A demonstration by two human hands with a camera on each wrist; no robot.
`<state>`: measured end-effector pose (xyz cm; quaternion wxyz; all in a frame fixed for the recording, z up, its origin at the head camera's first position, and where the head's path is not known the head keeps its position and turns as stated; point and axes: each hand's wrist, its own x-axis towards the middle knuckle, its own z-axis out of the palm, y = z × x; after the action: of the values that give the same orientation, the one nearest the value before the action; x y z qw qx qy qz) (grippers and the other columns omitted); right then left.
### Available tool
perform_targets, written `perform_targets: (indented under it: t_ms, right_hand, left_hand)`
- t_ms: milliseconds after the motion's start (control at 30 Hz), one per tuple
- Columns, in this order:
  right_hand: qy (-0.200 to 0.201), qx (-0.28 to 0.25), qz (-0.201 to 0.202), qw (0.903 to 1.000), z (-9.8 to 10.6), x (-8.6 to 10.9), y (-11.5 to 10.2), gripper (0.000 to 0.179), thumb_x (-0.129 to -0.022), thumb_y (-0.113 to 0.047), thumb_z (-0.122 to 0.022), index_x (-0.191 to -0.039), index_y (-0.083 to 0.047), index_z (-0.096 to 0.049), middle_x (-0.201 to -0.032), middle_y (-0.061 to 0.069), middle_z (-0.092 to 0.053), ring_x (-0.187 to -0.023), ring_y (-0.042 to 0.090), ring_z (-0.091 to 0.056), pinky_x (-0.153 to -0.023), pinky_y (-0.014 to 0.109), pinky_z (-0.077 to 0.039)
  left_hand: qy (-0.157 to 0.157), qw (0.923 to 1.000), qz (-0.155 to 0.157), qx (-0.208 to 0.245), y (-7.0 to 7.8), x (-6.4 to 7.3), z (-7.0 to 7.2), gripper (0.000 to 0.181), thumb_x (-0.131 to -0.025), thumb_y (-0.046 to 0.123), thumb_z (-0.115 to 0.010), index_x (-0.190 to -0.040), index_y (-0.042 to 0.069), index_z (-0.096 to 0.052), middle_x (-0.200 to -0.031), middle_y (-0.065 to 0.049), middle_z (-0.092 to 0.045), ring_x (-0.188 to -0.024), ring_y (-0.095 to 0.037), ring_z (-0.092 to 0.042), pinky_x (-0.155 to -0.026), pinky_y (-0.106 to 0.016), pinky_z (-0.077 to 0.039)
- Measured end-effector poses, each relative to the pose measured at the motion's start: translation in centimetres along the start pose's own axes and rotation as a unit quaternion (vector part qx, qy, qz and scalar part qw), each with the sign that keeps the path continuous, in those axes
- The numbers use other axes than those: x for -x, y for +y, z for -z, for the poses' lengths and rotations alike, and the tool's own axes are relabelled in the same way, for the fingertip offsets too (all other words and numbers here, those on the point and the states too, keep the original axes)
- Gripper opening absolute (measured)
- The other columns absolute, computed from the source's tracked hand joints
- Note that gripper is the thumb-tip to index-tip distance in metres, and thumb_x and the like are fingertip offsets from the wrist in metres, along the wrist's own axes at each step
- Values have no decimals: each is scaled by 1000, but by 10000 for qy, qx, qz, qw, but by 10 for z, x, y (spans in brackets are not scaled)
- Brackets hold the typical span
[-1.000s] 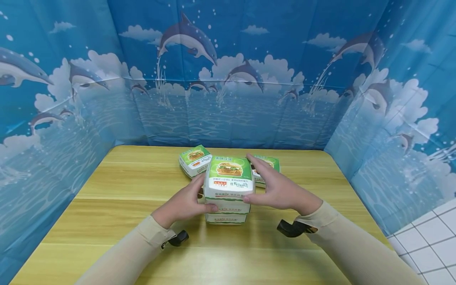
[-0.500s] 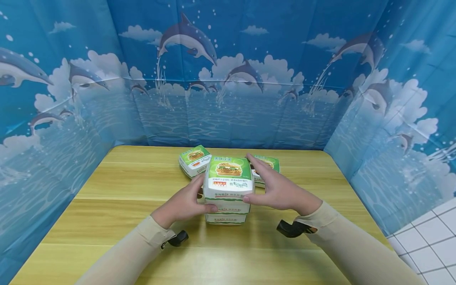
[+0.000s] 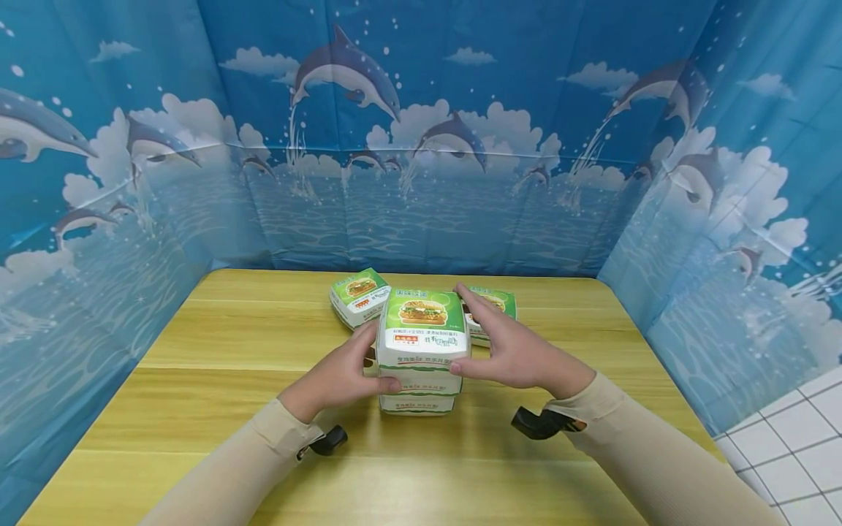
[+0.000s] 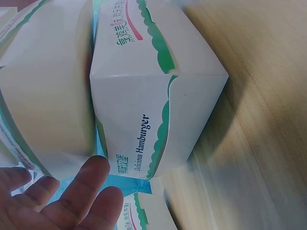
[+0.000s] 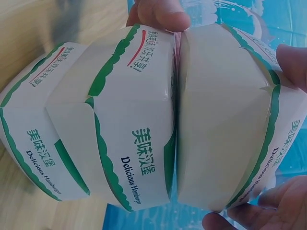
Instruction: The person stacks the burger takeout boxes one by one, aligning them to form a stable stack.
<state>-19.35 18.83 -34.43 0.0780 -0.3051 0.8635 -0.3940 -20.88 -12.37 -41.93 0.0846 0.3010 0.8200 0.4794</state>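
Three white-and-green hamburger boxes stand stacked on the table: a top box with a burger picture on its lid, a middle box and a bottom box. My left hand holds the stack's left side at the middle box, thumb in front and fingers along the side and behind. Over on the right, my right hand grips the top box between its thumb at the front corner and fingers toward the back corner. Seen from the right wrist, the boxes sit slightly out of line.
Behind the stack, one more hamburger box lies turned at an angle on the left. Another hamburger box is on the right, partly hidden by my right hand. A dolphin-print curtain closes off the wooden table's back and sides.
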Motion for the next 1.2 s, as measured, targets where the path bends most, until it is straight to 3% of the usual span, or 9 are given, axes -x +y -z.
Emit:
perform_targets:
  t_ms: [1200]
  right_hand:
    - [-5, -82, -4, 10000, 1, 3, 1, 110, -97, -41, -77, -171, -23, 2, -178, 9, -3, -162, 40, -20, -124, 65, -30]
  left_hand:
    - [16, 10000, 68, -19, -2, -1, -1, 90, -87, 42, -87, -159, 44, -31, -159, 13, -38, -132, -13, -54, -106, -42, -53]
